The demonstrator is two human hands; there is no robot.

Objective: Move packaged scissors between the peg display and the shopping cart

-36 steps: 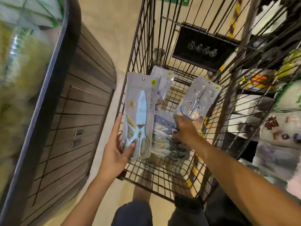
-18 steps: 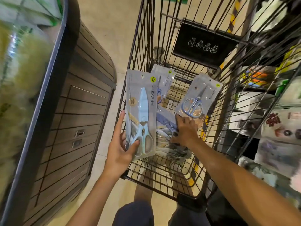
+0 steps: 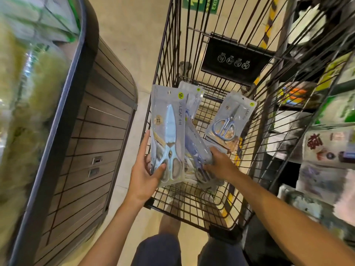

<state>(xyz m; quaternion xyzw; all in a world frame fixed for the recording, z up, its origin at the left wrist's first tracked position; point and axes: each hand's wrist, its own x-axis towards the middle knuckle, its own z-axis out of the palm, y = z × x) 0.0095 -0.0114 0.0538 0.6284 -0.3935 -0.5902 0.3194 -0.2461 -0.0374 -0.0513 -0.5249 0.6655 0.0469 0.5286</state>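
Our left hand (image 3: 143, 174) grips the tall grey pack of pale-blue kitchen scissors (image 3: 168, 137) by its lower end, thumb across the handles; since a moment ago we have lifted it higher, clear above the black wire shopping cart (image 3: 194, 206). At three o'clock from it, our right hand (image 3: 221, 164) has let the small silver-scissors pack (image 3: 229, 120) lie at one o'clock and now clutches the heap of dark-blue scissor packs (image 3: 196, 150) in the basket. We judge we are gathering packs to return to the pegs.
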